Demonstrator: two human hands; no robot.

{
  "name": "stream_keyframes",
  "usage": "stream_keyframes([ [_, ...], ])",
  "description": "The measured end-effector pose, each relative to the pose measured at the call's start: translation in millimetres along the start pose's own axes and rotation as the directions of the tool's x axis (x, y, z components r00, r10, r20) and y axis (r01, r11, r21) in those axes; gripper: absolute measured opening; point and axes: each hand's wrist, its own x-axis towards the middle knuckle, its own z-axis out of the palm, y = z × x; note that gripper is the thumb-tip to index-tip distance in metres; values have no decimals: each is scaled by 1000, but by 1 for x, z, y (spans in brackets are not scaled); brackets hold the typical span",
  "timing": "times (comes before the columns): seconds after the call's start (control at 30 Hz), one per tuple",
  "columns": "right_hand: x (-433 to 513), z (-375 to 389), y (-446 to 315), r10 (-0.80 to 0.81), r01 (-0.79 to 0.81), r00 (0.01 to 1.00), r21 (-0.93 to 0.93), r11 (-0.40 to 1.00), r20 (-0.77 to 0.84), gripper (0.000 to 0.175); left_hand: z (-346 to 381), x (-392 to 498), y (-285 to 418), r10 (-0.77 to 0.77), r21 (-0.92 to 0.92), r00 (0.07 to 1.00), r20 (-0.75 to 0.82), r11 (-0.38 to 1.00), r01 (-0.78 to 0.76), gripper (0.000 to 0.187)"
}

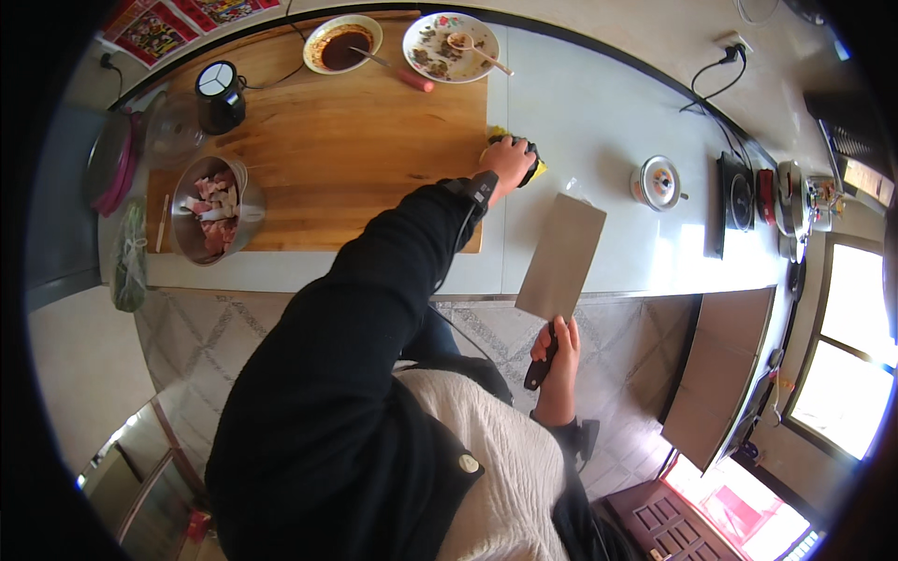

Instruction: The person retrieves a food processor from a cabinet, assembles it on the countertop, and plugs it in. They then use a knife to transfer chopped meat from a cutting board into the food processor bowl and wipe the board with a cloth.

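Note:
My left hand [508,165] reaches across to the right edge of the wooden board [337,161]. Its fingers are closed over a crumpled black-and-yellow thing [537,160], perhaps a cloth or a packet; the hand hides much of it. Nearer my body, my right hand [560,350] grips the dark handle of a cleaver [561,256]. The cleaver's broad steel blade points away from me, over the counter's front edge. A small piece of clear plastic [575,188] shows by the blade's far end.
A steel pot of cut raw meat [217,210] stands at the board's left, near a black appliance [221,98]. Behind are a bowl of dark sauce [344,52] and a plate with food scraps [452,49]. A lidded container [659,182] stands on the white counter [575,91].

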Motion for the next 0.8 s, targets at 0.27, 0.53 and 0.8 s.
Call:
stream_keyframes([
  [0.27,52,38,-18,11,-7,999,-78,997,51,11,-97,-73,49,-364,-719,897,-251,690,79,34],
  [0.53,48,83,-18,101,-28,973,-329,944,206,10,-100,-118,55,-99,-388,954,-282,922,-18,44],
  [0.8,57,69,-22,148,-117,897,-99,988,416,24,-99,-138,19,-370,-679,823,430,-734,25,34],
])
